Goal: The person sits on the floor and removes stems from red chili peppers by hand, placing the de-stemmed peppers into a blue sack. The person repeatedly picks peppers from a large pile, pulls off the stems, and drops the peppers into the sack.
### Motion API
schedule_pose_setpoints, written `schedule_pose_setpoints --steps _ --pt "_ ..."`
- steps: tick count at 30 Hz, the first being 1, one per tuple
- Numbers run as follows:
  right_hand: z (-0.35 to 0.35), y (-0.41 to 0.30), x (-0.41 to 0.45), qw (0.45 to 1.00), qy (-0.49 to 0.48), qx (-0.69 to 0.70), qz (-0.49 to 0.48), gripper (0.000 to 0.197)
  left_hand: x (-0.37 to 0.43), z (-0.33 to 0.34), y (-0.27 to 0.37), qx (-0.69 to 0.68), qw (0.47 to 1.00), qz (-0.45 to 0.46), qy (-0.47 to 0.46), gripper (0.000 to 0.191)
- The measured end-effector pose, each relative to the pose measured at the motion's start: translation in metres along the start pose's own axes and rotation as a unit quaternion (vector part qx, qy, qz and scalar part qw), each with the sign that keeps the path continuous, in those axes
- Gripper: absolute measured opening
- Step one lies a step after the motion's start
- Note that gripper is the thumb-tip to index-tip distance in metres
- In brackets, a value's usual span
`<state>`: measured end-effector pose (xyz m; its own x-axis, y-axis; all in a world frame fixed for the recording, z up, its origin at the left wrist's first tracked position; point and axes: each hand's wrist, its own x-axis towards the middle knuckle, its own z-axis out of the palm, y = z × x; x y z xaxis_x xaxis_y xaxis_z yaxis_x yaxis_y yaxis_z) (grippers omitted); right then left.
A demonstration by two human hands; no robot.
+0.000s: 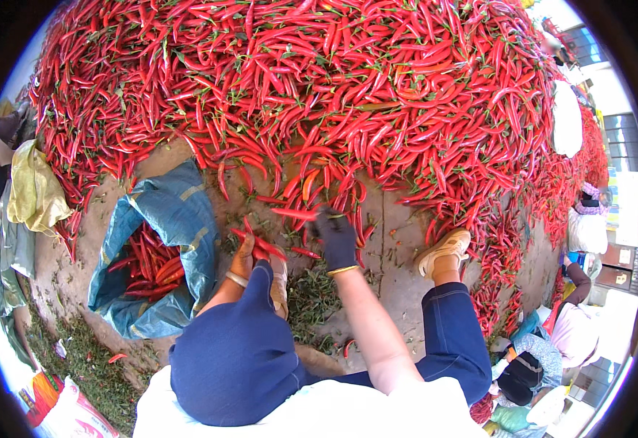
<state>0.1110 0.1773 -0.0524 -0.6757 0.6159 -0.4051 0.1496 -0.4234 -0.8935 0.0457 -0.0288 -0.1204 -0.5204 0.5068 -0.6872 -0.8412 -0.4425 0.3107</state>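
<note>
Before me rises a large heap of red chili peppers (319,93) with green stems and bits of leaf. My left hand (245,257), bare and with a light band at the wrist, holds a few red chili peppers (259,245) beside my left knee. A dark glove covers my right hand (336,238), which is a little blurred at the fingertips. One red chili pepper (294,213) points leftward from its fingers, over the heap's near edge. Left of my left hand stands an open blue woven sack (193,219) with red chili peppers (152,263) inside.
Green stems and leaves (313,301) litter the concrete floor (395,323) between my shoes. More plant scraps (89,356) lie at the lower left. A yellowish sack (34,189) is at the far left. Other people (532,356) sit along the heap at the right, near white sacks (587,230).
</note>
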Motion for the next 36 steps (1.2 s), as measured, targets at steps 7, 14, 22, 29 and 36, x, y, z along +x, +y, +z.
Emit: schedule_pose_setpoints --steps 7,14,22,29,36 --pt "0.045 0.015 -0.056 0.917 -0.238 -0.276 -0.159 0.021 0.003 0.006 0.016 0.043 0.998 0.042 0.012 0.021" --pt "-0.022 0.029 -0.013 0.666 -0.174 -0.698 -0.198 0.022 -0.004 -0.018 0.003 0.095 0.995 -0.020 0.012 0.028" --pt "0.020 0.021 0.034 0.638 -0.156 -0.699 -0.285 0.015 -0.004 -0.024 0.010 0.038 0.999 -0.012 -0.024 0.029" --pt "0.052 -0.002 -0.027 0.694 -0.351 -0.474 -0.414 0.018 0.001 -0.016 0.007 0.013 0.999 -0.027 -0.013 0.035" --pt "0.022 -0.012 -0.020 0.932 -0.318 -0.169 0.034 0.027 -0.015 0.004 0.014 0.037 0.999 0.038 0.009 0.042"
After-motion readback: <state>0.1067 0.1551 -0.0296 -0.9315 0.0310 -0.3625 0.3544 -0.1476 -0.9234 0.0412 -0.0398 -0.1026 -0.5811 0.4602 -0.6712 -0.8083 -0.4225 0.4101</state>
